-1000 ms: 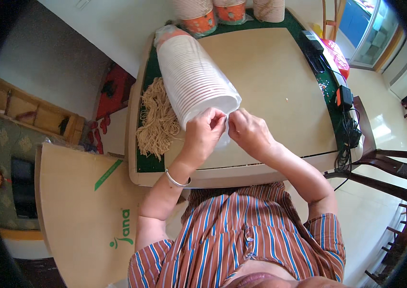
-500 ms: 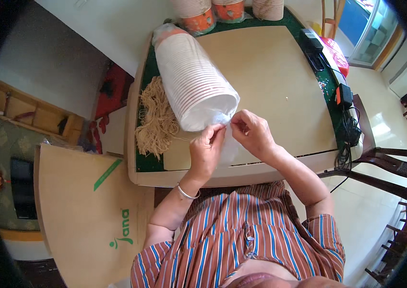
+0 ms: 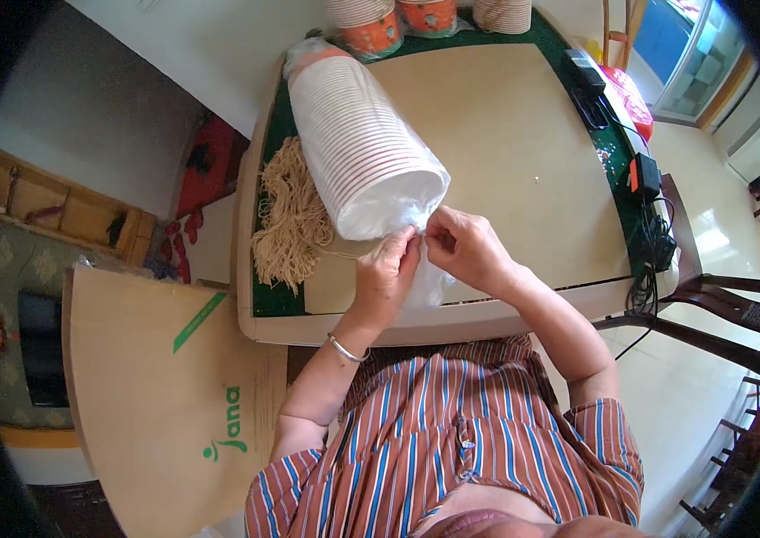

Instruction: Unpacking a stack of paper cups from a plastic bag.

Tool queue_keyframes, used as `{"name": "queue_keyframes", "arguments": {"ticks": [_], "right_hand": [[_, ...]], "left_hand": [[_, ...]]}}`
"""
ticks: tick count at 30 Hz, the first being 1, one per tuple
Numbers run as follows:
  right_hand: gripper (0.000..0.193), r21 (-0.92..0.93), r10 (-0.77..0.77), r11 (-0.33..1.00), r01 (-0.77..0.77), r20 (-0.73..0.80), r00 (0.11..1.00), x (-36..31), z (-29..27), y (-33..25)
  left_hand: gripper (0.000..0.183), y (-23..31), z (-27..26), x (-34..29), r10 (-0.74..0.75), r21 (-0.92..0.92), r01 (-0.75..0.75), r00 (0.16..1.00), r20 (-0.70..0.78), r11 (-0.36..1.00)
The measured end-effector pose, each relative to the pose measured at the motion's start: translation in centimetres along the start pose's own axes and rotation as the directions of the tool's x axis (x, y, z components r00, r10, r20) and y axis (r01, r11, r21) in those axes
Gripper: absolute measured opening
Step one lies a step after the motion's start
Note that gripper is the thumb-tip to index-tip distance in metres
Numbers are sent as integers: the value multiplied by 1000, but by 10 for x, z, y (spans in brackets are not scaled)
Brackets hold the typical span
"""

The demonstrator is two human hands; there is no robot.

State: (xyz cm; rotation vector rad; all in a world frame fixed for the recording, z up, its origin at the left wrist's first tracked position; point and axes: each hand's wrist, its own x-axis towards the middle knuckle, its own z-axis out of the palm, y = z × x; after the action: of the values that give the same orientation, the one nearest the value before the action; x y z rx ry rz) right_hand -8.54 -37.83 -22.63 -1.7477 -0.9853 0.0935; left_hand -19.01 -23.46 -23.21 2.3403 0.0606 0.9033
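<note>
A long stack of white paper cups or tubs (image 3: 364, 134) lies on its side in a clear plastic bag (image 3: 438, 285), its open rims toward me. The bag's mouth is gathered just below the stack, and its loose end hangs toward the table edge. My left hand (image 3: 386, 273), with a bangle on the wrist, pinches the gathered neck. Close against it, my right hand (image 3: 470, 251) is also closed on the neck. Left of the stack rests a bundle of beige string (image 3: 289, 220); one strand runs toward my left hand. Whether the fingers hold string too is hidden.
Cardboard (image 3: 523, 161) covers most of the green-topped table. More bagged cup stacks (image 3: 371, 34) stand at the far edge. Black power adapters (image 3: 643, 177) and cables line the right side. A large cardboard box (image 3: 156, 394) stands at left, a dark wooden chair (image 3: 721, 309) at right.
My hands have drawn slightly closer together at the bag's neck, the right one shifting a little left. The cup stack stays nearly in place.
</note>
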Motion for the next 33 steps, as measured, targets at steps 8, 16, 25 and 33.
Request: {"name": "queue_keyframes", "arguments": {"ticks": [8,16,25,33], "right_hand": [[12,36,-193,981,190,124,973,4,-9,5],[12,-55,-169,984,169,-1,986,-2,-3,3],[15,-388,-153,910,143,7,988,-7,6,-10],[20,-360,-258,896,260,54,965,-8,10,3]], "left_hand": [[10,-7,-5,6,-358,-365,451,885,297,814],[5,4,-7,12,-202,-113,220,967,154,969],[10,13,-1,10,-144,-6,146,986,88,989],[5,10,-3,8,-181,-102,191,978,100,976]]}}
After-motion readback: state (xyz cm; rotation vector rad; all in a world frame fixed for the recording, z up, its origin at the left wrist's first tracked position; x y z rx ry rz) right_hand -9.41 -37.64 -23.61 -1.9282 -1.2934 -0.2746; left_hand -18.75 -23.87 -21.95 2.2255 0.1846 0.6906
